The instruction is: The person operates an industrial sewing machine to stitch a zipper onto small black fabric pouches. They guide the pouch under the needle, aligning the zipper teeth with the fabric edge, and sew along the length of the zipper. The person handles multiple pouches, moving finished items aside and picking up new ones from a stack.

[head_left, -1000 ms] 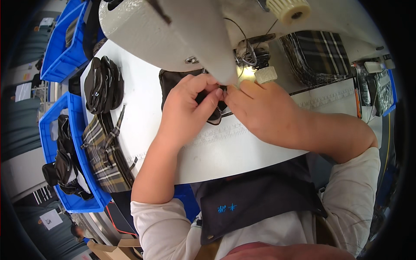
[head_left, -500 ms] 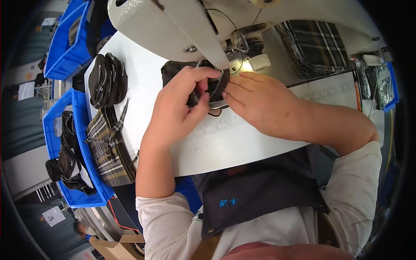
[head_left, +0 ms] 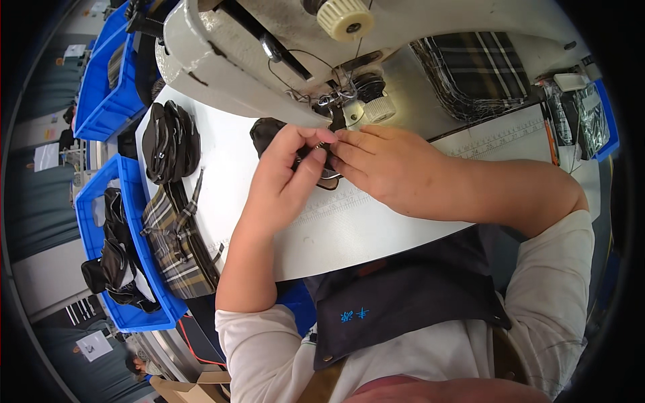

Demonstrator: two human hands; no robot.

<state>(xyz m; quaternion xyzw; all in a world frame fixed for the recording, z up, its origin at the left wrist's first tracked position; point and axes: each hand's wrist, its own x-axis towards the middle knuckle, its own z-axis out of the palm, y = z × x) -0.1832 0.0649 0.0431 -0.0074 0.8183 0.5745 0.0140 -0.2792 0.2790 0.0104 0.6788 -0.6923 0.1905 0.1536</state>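
In the head view, a dark zippered piece [head_left: 329,174] is held between the two hands on the white table [head_left: 349,242], just on the wearer's side of the presser foot [head_left: 336,119] of the sewing machine [head_left: 269,77]. Most of it is covered by fingers; a dark bulge is seen beyond the left knuckles and a rounded edge below the fingertips. Its long axis cannot be told.

The piece is overlapped most by the left hand [head_left: 285,176], which is placed over its left part, while only its right edge is met by the right hand [head_left: 393,168]. The left forearm is angled up from below, with thumb and index finger curled toward each other beside the zipper teeth; only a small gap is left between their tips, and whether cloth is pinched there cannot be told. The right forearm is brought in from the right, with the palm turned down and the fingers extended leftward, close together, to the left fingertips. The right thumb is hidden, so whether anything is gripped underneath cannot be told. A printed ruler strip [head_left: 342,201] is passed over by both forearms or hands.
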